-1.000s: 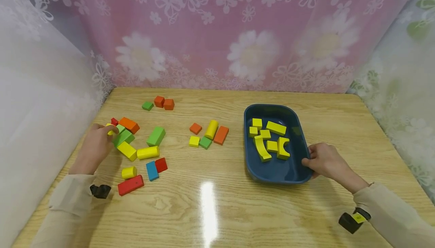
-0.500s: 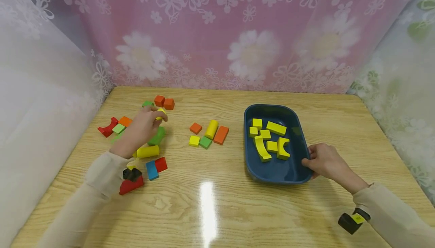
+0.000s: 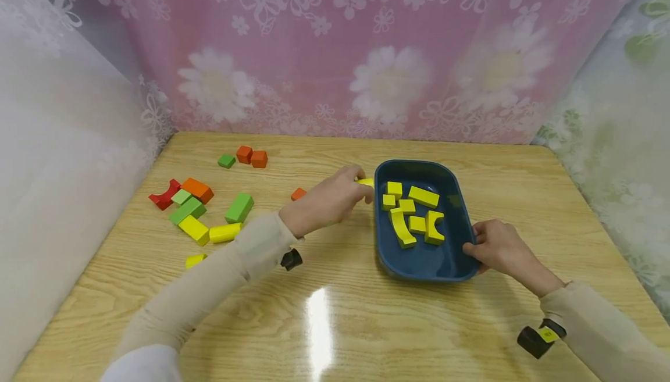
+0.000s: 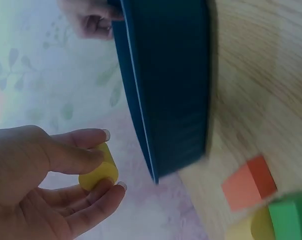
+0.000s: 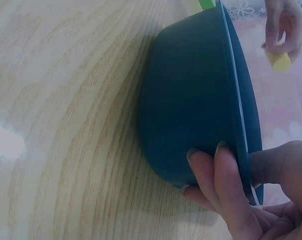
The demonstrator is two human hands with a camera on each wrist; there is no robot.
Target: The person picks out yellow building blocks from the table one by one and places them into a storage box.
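My left hand (image 3: 331, 200) pinches a yellow cylinder block (image 4: 98, 175) between thumb and fingers, just left of the dark blue bin (image 3: 410, 266) and above the table. In the right wrist view the same block (image 5: 281, 62) hangs in the air past the bin's rim. At the bin's lower right corner, my right hand (image 3: 501, 247) grips the rim, thumb inside and fingers against the outer wall (image 5: 191, 90). Several yellow blocks lie on the bin's floor, among them a curved block (image 3: 402, 228) and a notched arch block (image 3: 433, 228).
Loose blocks lie on the left of the wooden table: a red arch (image 3: 164, 195), an orange block (image 3: 197, 191), green ones (image 3: 239, 207), yellow ones (image 3: 194, 229). Two orange-red cubes (image 3: 259, 159) sit farther back. My left arm hides other blocks. A floral curtain (image 3: 324, 68) closes the back.
My left hand lifted the yellow cylinder from the far-left group and carried it right, to the bin's left side. The right hand and bin stayed put.
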